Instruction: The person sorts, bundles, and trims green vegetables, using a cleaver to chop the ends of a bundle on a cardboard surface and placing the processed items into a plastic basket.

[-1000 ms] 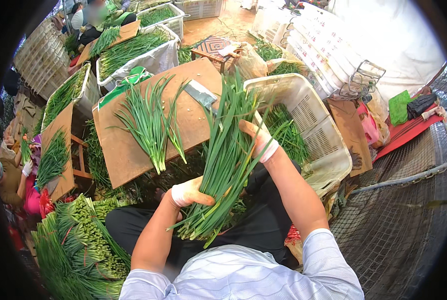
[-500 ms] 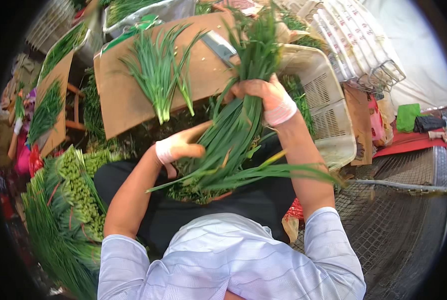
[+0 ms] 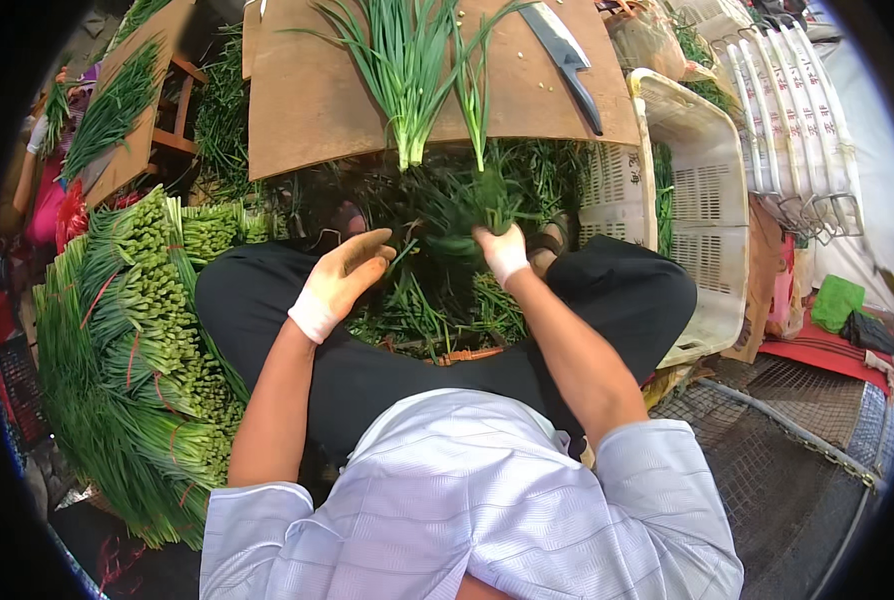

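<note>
My right hand (image 3: 503, 250), in a pale glove, is closed around a bunch of garlic chives (image 3: 482, 205), low between my knees. Motion smears the bunch's leaves. Opposite it, my left hand (image 3: 343, 278) is raised with its gloved fingers partly spread, apart from the bunch. A single green leaf shows beside its fingertips. Beyond my hands, a larger bundle of chives (image 3: 407, 80) lies on a brown board (image 3: 302, 105), pale stem ends toward me. A few separate stalks (image 3: 475, 95) lie right of it, then a knife (image 3: 573, 75) with a dark handle.
Tied bundles of green stalks (image 3: 147, 350) are heaped at my left. A cream plastic crate (image 3: 709, 265) stands by my right knee, with white stacked baskets (image 3: 792, 110) behind it. Loose greens (image 3: 417, 310) cover the ground between my legs.
My right hand has swung the chives down from above the board's right side to between my knees. The left hand has moved away from the leaves. The view has tilted lower.
</note>
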Motion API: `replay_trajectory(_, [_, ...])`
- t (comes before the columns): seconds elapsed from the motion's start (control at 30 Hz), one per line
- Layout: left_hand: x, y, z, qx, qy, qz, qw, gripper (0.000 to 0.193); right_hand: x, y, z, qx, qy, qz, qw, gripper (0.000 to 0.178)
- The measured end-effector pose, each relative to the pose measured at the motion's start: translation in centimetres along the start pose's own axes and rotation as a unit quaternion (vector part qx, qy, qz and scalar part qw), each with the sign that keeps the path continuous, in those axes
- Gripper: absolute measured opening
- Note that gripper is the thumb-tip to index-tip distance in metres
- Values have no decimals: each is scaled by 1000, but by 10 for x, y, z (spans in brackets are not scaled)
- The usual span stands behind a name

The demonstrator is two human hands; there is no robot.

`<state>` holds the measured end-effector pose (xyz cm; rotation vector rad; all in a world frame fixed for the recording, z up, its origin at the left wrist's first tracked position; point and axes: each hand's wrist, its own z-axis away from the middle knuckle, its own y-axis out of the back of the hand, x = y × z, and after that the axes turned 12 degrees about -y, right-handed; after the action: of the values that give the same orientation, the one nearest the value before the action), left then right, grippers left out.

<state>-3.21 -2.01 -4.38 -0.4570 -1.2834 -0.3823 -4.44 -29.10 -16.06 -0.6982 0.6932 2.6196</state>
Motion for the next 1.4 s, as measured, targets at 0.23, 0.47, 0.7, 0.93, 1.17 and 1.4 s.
replay_trajectory(0.23, [-8,-4,0,24,-40,-11,999,42,9,6,-31,-42,209,-95,972,31])
replay_trajectory(0.47, [-8,-11,-4,46,-86,-42,994,34,11,8,-36,-46,219,68,972,35])
replay_trajectory(0.7, [19,-44,7,57,-209,-170,961,26,-17,52,12,-104,375,-86,917,22])
replay_trajectory(0.93, [91,-126,-38,-70,-306,-408,857,104,-100,129,163,-115,486,10,866,16])
replay_trajectory(1.17, [189,-144,-45,-164,-305,-219,913,72,-162,157,240,158,788,175,568,22])
replay_trajectory(1.4, [249,-113,-57,-62,-258,44,963,33,-246,160,269,-174,585,153,777,98])
